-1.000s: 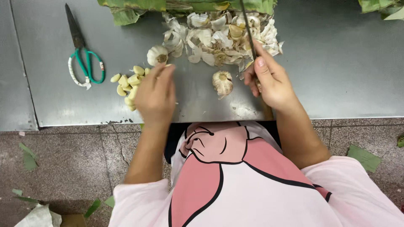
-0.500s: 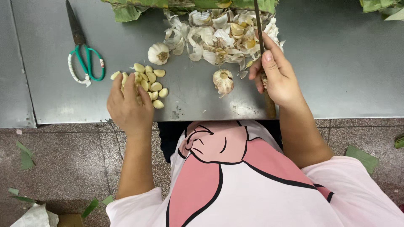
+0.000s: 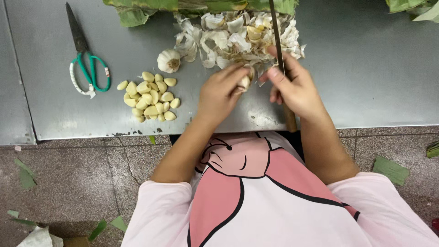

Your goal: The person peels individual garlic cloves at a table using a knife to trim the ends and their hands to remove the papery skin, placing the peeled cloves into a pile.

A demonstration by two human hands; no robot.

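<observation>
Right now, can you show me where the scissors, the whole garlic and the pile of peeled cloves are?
scissors (image 3: 89, 73): head view, on the green handle loops.
whole garlic (image 3: 168, 61): head view, middle of the bulb.
pile of peeled cloves (image 3: 150, 97): head view, centre of the heap.

Head cam, looking straight down

One view only, worn on the head, facing down over the person's chest at the grey table (image 3: 366, 68); close enough that table edge, both forearms and the floor (image 3: 68, 183) below all fit.
</observation>
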